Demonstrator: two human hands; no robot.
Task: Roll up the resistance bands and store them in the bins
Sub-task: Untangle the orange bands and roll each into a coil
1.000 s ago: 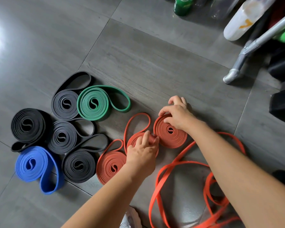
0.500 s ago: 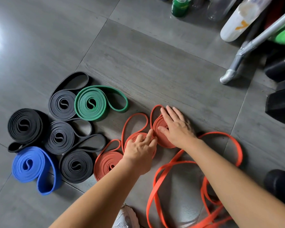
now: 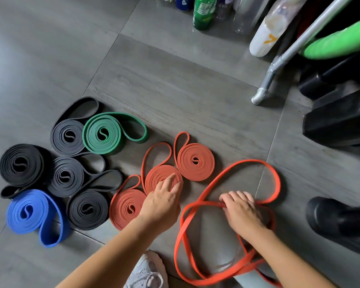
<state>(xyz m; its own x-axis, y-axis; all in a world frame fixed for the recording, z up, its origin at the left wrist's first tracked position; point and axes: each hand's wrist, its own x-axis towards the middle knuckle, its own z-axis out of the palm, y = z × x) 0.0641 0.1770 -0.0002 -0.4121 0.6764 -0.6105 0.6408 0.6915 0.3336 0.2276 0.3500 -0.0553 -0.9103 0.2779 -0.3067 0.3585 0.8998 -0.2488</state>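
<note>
We see the floor point(image 3: 195, 90) carrying all bands. Loose orange band point(image 3: 249, 162) sprawls at right, three red coils point(image 3: 194, 161) just left. Our right hand point(image 3: 242, 213) curls round an orange strand. Left hand point(image 3: 162, 202), fingers straight, presses the middle red coil point(image 3: 156, 177).

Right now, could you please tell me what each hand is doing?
Left hand: open, touching the middle rust-red coil.
Right hand: closed on the loose orange band.
</note>
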